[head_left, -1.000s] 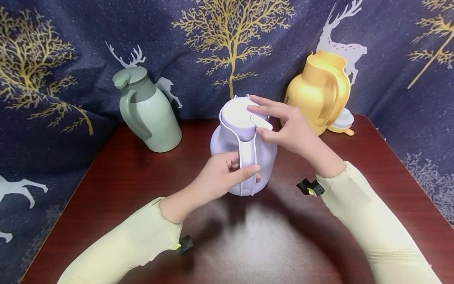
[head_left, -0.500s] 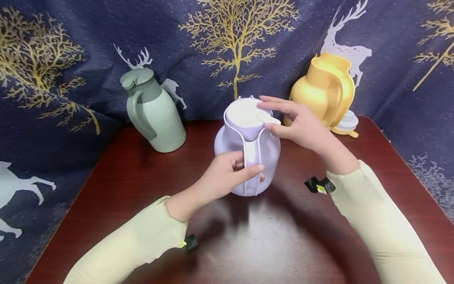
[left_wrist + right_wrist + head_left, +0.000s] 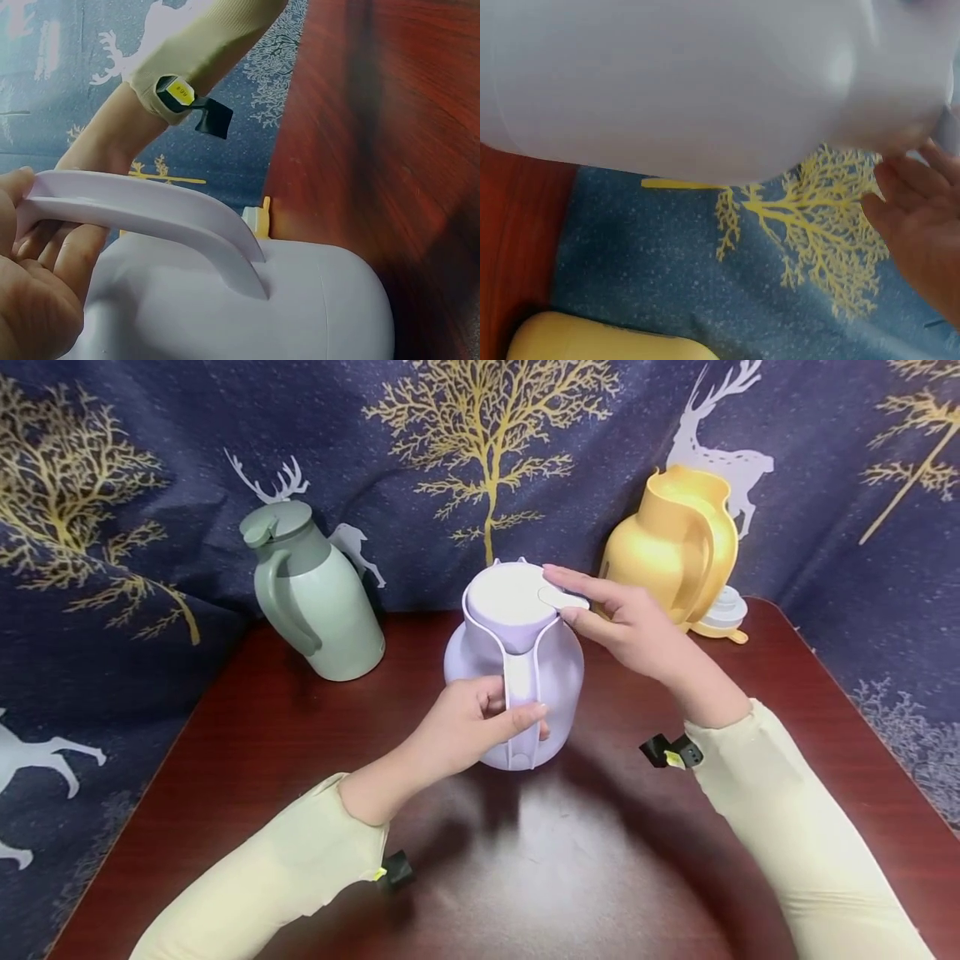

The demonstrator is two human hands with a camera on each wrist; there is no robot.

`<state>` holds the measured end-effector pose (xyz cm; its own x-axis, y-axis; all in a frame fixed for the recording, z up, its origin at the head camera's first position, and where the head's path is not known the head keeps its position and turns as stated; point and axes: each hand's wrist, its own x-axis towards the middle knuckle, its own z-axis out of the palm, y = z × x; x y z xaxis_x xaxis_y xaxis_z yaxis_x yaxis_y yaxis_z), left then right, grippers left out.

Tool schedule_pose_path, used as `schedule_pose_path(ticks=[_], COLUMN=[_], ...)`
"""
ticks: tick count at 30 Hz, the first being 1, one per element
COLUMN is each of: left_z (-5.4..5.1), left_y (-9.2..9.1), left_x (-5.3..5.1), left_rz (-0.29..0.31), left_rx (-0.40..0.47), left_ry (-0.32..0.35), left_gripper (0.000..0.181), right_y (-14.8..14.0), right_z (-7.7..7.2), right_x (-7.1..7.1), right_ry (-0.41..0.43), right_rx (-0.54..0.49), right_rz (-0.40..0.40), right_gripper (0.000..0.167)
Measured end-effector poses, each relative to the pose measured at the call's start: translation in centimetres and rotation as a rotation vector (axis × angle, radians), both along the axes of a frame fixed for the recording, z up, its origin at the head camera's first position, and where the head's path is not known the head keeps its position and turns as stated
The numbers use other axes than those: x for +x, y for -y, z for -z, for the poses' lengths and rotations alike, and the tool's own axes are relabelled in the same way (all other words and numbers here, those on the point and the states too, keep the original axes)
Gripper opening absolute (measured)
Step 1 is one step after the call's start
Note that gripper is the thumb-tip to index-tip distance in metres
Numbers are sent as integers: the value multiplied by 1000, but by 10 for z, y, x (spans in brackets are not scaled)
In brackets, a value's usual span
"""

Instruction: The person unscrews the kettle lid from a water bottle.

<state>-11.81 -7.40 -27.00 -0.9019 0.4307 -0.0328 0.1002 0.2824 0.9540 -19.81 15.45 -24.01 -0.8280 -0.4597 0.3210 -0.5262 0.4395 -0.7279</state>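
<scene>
Head view: left grip point(image 3: 474, 722) round lilac jug handle point(image 3: 520, 675), fingers point(image 3: 492, 688) partly hidden; right grip point(image 3: 633, 625) pinching lid tab point(image 3: 566, 600).

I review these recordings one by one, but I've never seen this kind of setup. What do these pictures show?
No machine here: a person works bare-handed. The wide picture comes from a head-worn camera looking forward and down; the two close ones come from cameras on each wrist.

The left hand grips the handle of a lilac jug. The right hand has its thumb and fingers about the tab of the lid.

Farther back on the reddish-brown table stand a green jug and a yellow jug.
</scene>
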Motion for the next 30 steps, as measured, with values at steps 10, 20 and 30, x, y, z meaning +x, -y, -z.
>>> schedule_pose_path(ticks=[10,20,30], left_z=[-3,0,-2], left_y=[3,0,0], left_x=[2,2,2], left_rz=[2,-2,1], left_rx=[12,17,-4], left_ry=[-12,-23,-28], left_gripper=[21,23,23], right_y=[-9,6,45], right_z=[-11,-14,-14], right_x=[-23,1,16], right_ry=[95,-91,-119], right_rx=[57,131,122], right_rz=[-108,39,249], right_gripper=[42,38,61])
